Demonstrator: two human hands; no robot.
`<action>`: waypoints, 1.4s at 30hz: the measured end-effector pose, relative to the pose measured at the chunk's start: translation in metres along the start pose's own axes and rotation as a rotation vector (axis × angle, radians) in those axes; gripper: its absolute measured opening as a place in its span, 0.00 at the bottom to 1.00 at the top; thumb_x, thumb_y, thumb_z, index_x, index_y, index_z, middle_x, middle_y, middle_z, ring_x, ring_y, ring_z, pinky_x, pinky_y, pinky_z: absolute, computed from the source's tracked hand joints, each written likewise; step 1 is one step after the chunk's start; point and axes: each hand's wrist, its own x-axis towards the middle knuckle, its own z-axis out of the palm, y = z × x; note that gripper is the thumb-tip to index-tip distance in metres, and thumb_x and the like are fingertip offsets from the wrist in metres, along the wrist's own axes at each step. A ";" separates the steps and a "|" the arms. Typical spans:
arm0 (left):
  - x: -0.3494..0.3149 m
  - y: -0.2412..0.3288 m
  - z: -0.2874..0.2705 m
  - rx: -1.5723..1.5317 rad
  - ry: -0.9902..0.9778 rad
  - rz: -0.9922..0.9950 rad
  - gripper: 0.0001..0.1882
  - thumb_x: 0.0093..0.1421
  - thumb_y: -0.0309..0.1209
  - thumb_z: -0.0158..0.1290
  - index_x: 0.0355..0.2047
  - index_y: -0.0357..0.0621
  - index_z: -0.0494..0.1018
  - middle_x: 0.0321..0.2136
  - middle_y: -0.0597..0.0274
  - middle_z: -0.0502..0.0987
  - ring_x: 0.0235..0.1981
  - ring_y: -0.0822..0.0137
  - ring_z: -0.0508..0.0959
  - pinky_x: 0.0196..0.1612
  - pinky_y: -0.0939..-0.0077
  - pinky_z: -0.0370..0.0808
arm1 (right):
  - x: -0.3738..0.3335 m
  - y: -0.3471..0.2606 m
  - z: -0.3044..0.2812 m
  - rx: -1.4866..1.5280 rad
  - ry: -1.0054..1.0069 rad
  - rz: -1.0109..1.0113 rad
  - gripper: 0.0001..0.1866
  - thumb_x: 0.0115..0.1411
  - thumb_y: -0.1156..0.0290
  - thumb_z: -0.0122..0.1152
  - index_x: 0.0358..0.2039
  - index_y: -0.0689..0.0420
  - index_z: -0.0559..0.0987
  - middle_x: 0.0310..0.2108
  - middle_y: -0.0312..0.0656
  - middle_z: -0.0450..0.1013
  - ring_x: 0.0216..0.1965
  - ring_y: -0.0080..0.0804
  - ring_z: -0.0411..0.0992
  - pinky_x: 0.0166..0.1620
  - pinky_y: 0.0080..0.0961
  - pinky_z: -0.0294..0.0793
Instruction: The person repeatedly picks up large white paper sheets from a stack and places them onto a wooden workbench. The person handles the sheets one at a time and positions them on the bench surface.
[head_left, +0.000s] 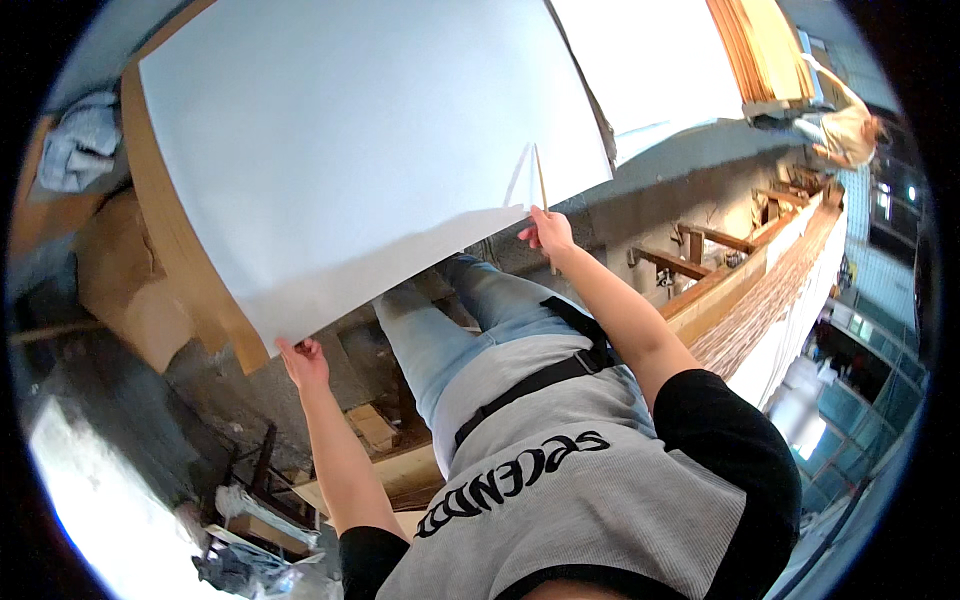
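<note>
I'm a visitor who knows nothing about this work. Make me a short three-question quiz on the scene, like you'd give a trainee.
1. Multiple choice: where is the thin tan stick?
a) in the left hand
b) in the right hand
c) on the floor

2. True or false: the left hand is at a corner of the large white sheet.

3. Fill in the blank: the other person appears in the upper ____ part of the picture.

Key:
1. b
2. True
3. right
</note>
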 end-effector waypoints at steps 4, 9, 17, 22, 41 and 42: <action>-0.004 0.005 0.003 0.002 0.024 -0.025 0.16 0.58 0.44 0.44 0.36 0.43 0.64 0.19 0.64 0.62 0.18 0.71 0.61 0.18 0.79 0.57 | 0.004 -0.002 0.006 0.016 0.023 0.013 0.17 0.57 0.58 0.44 0.30 0.60 0.71 0.18 0.38 0.72 0.11 0.19 0.62 0.11 0.18 0.53; 0.011 0.008 -0.012 -0.021 0.061 -0.083 0.17 0.57 0.44 0.47 0.30 0.41 0.66 0.17 0.65 0.63 0.17 0.72 0.60 0.17 0.80 0.56 | 0.000 0.008 0.002 0.334 -0.047 0.063 0.14 0.56 0.58 0.50 0.23 0.55 0.70 0.15 0.33 0.69 0.11 0.16 0.59 0.11 0.15 0.50; -0.024 0.001 0.037 0.085 -0.113 -0.226 0.17 0.56 0.44 0.47 0.28 0.40 0.66 0.16 0.64 0.63 0.13 0.72 0.57 0.15 0.80 0.53 | -0.018 0.010 0.005 0.578 -0.054 -0.037 0.15 0.54 0.58 0.55 0.19 0.55 0.69 0.14 0.32 0.66 0.12 0.15 0.58 0.13 0.13 0.52; -0.030 0.022 0.040 0.459 -0.165 -0.138 0.20 0.58 0.47 0.42 0.24 0.41 0.64 0.11 0.65 0.58 0.10 0.72 0.55 0.14 0.79 0.50 | -0.037 -0.004 0.009 0.757 -0.012 -0.099 0.14 0.54 0.61 0.53 0.17 0.54 0.68 0.14 0.32 0.66 0.11 0.15 0.57 0.11 0.13 0.48; -0.243 0.205 0.427 0.590 -1.018 1.945 0.16 0.53 0.32 0.51 0.38 0.31 0.69 0.34 0.49 0.72 0.35 0.63 0.73 0.39 0.78 0.71 | -0.272 -0.029 -0.162 0.939 0.086 -0.673 0.15 0.56 0.70 0.38 0.37 0.68 0.68 0.38 0.50 0.68 0.40 0.37 0.69 0.38 0.36 0.75; -0.301 0.206 0.433 0.542 -1.208 1.586 0.19 0.54 0.36 0.49 0.41 0.31 0.67 0.37 0.49 0.70 0.38 0.63 0.71 0.42 0.76 0.68 | -0.292 -0.047 -0.184 0.982 0.022 -0.765 0.15 0.56 0.71 0.38 0.39 0.68 0.67 0.39 0.50 0.68 0.42 0.38 0.69 0.41 0.38 0.74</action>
